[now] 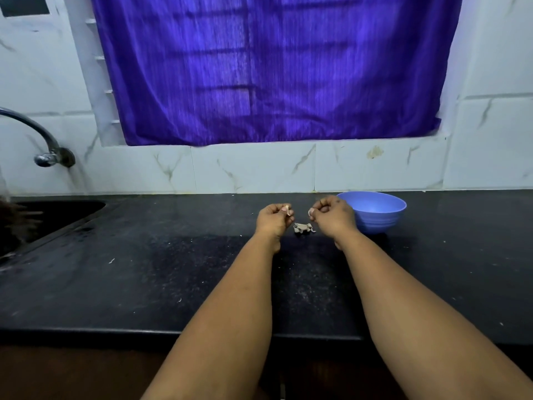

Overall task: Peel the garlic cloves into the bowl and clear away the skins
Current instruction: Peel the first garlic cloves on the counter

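Note:
My left hand point(274, 219) is curled and pinches a small pale garlic clove point(286, 209) at its fingertips. A short gap to the right, my right hand point(331, 216) is curled too and pinches a pale bit point(311, 212), skin or clove, I cannot tell which. Both hands hover over the black counter point(144, 269). Below the gap between them lies a small heap of garlic skins point(304, 228). A blue plastic bowl point(377, 210) stands just right of my right hand; its inside shows nothing from here.
A sink point(43, 217) is set into the counter at the far left, with a chrome tap point(43, 140) above it. Tiny skin flecks point(112, 260) dot the counter. A tiled wall and a purple curtain point(274, 67) close off the back.

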Motion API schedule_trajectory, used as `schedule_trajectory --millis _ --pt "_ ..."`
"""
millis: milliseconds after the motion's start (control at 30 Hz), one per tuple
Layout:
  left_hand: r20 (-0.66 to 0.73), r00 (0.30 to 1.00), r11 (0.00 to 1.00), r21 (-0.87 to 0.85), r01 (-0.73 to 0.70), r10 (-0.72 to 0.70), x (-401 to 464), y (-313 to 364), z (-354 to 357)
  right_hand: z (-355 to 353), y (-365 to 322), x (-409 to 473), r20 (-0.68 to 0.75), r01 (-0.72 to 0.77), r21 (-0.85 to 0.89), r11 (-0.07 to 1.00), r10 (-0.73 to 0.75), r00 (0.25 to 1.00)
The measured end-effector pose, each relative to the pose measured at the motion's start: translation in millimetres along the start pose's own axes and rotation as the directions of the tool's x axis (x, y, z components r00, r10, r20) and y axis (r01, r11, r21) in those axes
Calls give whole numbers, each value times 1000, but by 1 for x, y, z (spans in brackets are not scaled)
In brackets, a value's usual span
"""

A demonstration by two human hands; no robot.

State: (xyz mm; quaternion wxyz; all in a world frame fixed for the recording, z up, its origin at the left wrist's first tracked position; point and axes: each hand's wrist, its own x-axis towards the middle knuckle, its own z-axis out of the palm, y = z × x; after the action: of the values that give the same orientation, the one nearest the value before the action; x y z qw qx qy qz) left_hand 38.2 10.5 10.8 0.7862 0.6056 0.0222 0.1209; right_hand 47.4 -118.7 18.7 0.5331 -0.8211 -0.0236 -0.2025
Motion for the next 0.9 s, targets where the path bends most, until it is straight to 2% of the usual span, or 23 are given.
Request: schedule_trajectory --millis 67,167,300,400,500,567,633,800,900 --pt "-64 998 989 148 15 -6 5 -4 -2 -6 2 1 15 35 -199 979 -33 999" --pt "-122 992 940 334 63 -23 10 -9 -8 -9 4 1 96 46 -377 925 -11 995" --pt "-125 992 847 527 73 -7 10 -9 -11 -2 6 4 160 107 -435 894 -40 986" --pt "-119 993 812 580 69 1 15 -14 -12 14 13 12 288 236 -463 854 -107 952" --pt "-139 990 821 563 95 -19 28 -24 -11 29 25 22 399 295 -520 802 -77 914" --pt "-118 991 854 508 115 -63 17 -14 -7 31 23 22 374 271 -521 810 -69 925" --pt "-91 992 845 521 118 -83 3 -3 -4 28 20 18 346 262 -488 833 -91 934" --pt "-89 995 839 538 82 -40 8 -9 -5 17 19 15 307 245 -424 872 -116 944" --pt "-74 997 820 568 66 -29 13 -16 -8 13 16 14 224 203 -349 915 -129 966"
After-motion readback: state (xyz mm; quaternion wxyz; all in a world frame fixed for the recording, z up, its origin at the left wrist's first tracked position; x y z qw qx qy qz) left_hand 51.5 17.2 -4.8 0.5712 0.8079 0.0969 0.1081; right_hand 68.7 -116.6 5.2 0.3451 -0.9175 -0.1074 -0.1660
